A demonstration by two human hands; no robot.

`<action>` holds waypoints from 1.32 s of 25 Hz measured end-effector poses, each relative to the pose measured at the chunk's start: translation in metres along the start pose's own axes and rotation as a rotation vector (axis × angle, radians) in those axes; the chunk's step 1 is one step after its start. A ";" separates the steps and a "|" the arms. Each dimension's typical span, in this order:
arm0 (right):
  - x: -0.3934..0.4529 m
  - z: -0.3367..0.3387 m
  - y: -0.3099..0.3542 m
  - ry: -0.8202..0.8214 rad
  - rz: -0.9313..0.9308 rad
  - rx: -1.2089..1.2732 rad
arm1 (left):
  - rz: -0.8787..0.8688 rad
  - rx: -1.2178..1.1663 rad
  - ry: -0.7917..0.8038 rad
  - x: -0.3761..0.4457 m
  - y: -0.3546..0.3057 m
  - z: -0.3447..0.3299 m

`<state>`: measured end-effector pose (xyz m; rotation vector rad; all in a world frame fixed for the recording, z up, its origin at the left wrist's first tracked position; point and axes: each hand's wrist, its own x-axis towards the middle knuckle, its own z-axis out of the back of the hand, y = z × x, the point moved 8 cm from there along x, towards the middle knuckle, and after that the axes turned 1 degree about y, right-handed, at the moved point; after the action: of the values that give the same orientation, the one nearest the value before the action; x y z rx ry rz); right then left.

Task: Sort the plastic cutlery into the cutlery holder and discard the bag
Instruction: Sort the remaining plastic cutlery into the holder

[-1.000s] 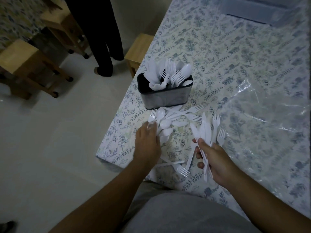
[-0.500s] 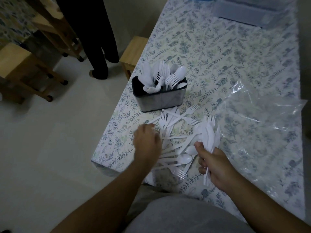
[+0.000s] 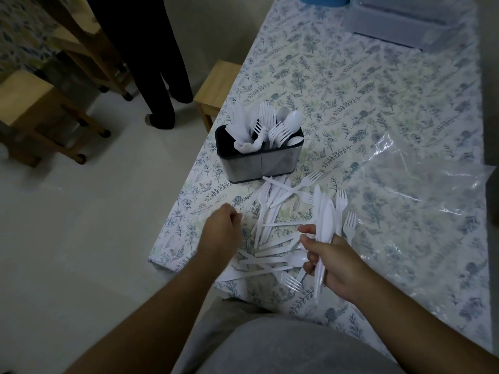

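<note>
The desk wears a cloth printed with leaves and flowers. A clear, crinkled plastic bag lies flat at 3 o'clock, glinting. At 12 o'clock a pale plastic box is cut off by the frame edge. The cutlery holder, a dark, boxy metal bin with a divider, stands near the desk's left edge, stuffed with upright white forks, spoons and knives. Just below it, toward 6 o'clock, a loose pile of cutlery sprawls, handles crossing; single pieces are hard to tell apart. The right hand has its fingers wrapped round a bundle of knives, blades up. The left hand hovers at the pile's 9 o'clock, fingers curled; whether it holds anything cannot be told.
</note>
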<state>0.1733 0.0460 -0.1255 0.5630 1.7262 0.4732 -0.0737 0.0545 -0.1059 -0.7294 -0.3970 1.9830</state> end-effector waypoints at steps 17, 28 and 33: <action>-0.009 0.017 0.000 -0.127 0.013 0.005 | -0.058 -0.058 0.071 -0.003 -0.019 -0.031; -0.016 0.014 -0.006 -0.067 -0.004 -0.029 | -0.276 -0.036 0.059 0.001 -0.067 -0.041; -0.016 0.015 -0.005 -0.099 0.015 -0.074 | -0.101 0.134 0.122 0.005 -0.027 -0.045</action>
<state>0.1902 0.0327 -0.1196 0.5384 1.6044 0.5096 -0.0287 0.0712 -0.1270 -0.7261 -0.2216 1.8408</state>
